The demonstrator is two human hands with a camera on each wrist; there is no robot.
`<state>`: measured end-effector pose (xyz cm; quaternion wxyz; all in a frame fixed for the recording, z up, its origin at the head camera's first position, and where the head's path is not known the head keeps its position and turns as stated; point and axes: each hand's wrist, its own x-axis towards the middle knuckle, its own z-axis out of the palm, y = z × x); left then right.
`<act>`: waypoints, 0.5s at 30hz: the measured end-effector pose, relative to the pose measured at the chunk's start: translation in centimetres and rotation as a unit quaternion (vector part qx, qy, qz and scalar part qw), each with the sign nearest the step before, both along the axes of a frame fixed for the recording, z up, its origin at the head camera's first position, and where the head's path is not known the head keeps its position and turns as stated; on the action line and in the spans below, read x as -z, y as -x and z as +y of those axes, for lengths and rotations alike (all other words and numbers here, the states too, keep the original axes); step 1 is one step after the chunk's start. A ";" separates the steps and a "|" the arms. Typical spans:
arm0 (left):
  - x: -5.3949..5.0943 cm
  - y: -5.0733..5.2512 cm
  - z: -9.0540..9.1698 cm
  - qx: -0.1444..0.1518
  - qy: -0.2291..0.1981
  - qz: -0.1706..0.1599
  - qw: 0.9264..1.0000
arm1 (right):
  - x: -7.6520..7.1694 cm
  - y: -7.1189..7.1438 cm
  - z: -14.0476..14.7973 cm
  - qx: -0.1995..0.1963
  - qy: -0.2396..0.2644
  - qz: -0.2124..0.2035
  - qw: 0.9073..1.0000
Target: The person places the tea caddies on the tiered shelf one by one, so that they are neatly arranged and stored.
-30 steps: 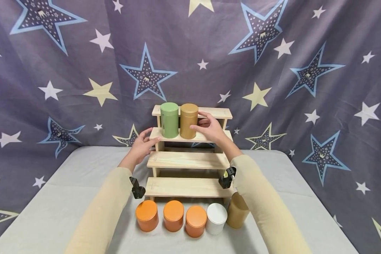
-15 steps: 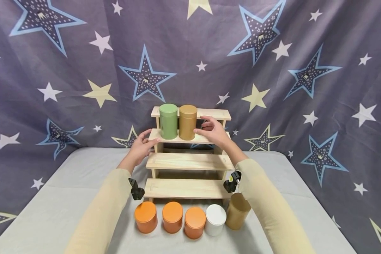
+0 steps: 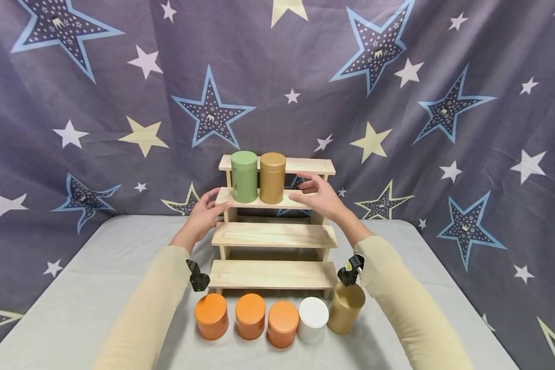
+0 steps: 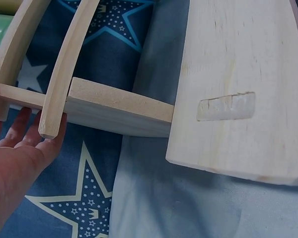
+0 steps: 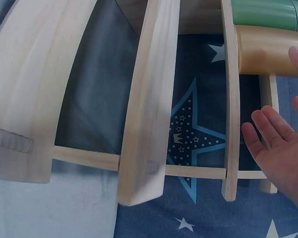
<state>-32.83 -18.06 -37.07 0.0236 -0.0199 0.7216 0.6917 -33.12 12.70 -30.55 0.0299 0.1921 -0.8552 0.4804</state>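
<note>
A stepped wooden rack [image 3: 274, 235] stands on the table. On its second shelf from the top, a green canister [image 3: 244, 177] and a gold canister [image 3: 272, 179] stand upright side by side. My left hand [image 3: 202, 213] grips the left end of that shelf, thumb at the front; in the left wrist view its fingers [image 4: 37, 136] pass beneath the wood. Just right of the gold canister, my right hand [image 3: 322, 197] is apart from it with fingers spread. The right wrist view shows that hand [image 5: 283, 144] holding nothing.
In front of the rack stand several shorter orange canisters [image 3: 213, 317], a white canister [image 3: 313, 319] and another gold canister [image 3: 346, 308], in a row on the grey-covered table [image 3: 97, 288]. A star-patterned curtain [image 3: 277, 123] hangs close behind the rack.
My right hand has come off the gold canister and moved right, its fingers spreading. The left hand stays at the shelf's end. Both canisters remain standing.
</note>
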 end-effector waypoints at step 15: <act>0.0 0.1 -0.2 0.003 0.007 0.001 1.000 | 0.1 -1.4 1.5 -0.009 -0.015 -0.008 1.000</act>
